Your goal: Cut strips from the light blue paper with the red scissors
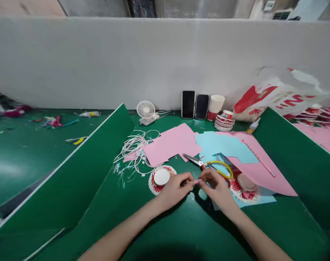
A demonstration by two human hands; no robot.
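Between my two hands is a small pink paper piece (pixel 196 181). My left hand (pixel 178 186) pinches its left end and my right hand (pixel 214 186) pinches the other end, both just above the green table. Left of my left hand, a white round cup base (pixel 162 177) sits on a red and white scalloped disc (pixel 154 187). Scissors with yellow handles (pixel 220 167) lie just beyond my right hand, blades pointing left. A second scalloped disc (pixel 243 194) shows partly under pink paper on the right.
Pink sheets (pixel 172 143) and light blue sheets (pixel 226 145) spread behind my hands, with a pencil (pixel 259 158) on top. White cord (pixel 134 146) lies tangled at left. A fan (pixel 146 110), two phones (pixel 188 104) and a paper cup (pixel 216 105) stand at the back. Green dividers (pixel 99 163) flank the table.
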